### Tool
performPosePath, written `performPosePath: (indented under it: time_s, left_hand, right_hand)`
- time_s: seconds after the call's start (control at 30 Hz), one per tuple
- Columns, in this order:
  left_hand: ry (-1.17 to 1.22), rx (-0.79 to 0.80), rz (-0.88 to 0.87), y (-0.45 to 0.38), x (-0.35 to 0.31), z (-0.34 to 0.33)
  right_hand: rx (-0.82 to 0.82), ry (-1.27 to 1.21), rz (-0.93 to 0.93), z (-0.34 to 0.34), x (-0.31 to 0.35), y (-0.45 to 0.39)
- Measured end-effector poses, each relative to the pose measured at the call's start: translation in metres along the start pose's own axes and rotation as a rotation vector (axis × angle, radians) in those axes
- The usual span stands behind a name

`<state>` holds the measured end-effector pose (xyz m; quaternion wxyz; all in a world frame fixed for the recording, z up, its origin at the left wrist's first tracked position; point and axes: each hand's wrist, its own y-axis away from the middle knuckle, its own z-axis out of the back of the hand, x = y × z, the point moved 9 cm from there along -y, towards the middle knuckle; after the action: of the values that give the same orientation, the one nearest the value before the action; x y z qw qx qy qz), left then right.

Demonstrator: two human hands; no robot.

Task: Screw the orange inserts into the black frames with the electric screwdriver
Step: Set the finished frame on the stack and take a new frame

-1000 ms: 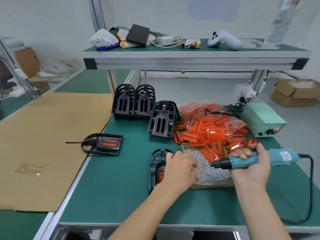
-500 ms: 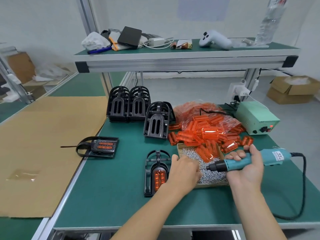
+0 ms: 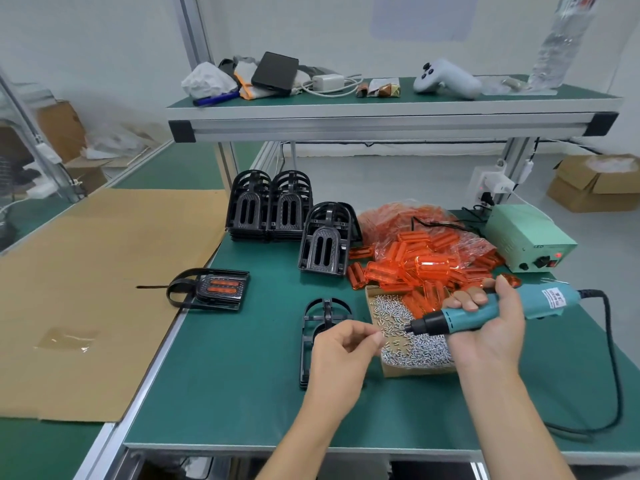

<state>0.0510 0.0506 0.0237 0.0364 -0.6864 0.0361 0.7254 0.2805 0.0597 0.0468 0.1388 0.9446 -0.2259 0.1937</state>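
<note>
Head view: right hand [image 3: 491, 327] gripping rigid electric screwdriver [image 3: 485, 311] mid-barrel; left hand [image 3: 341, 351] pinching apparently tiny, slippery screw by fingertips.

Three frame stacks [image 3: 287, 206]; two flat frames [image 3: 323, 320]; one screwdriver [image 3: 485, 311].

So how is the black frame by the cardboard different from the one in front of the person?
The frame by the cardboard lies sideways, with no hand near it; the frame in front of the person points away, partly hidden behind the left hand. The first shows two orange inserts and has a black strap looped at its end; on the second, no strap is visible. Both are black and lie flat on the green bench.
</note>
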Motion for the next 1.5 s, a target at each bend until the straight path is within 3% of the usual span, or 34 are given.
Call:
performPosePath:
  time_s: [0.37,1.0,1.5]
  left_hand:
    - [0.181,-0.096,0.004,0.011,-0.003,0.025]
    - [-0.051,-0.038,-0.035,0.005,-0.009,0.030]
    - [-0.035,-0.024,-0.013,0.010,-0.004,0.034]
  right_hand:
    - [0.106,-0.010,-0.062,-0.028,-0.029,0.013]
    - [0.099,0.001,-0.096,-0.031,-0.041,0.020]
    - [0.112,0.017,-0.102,-0.036,-0.047,0.021]
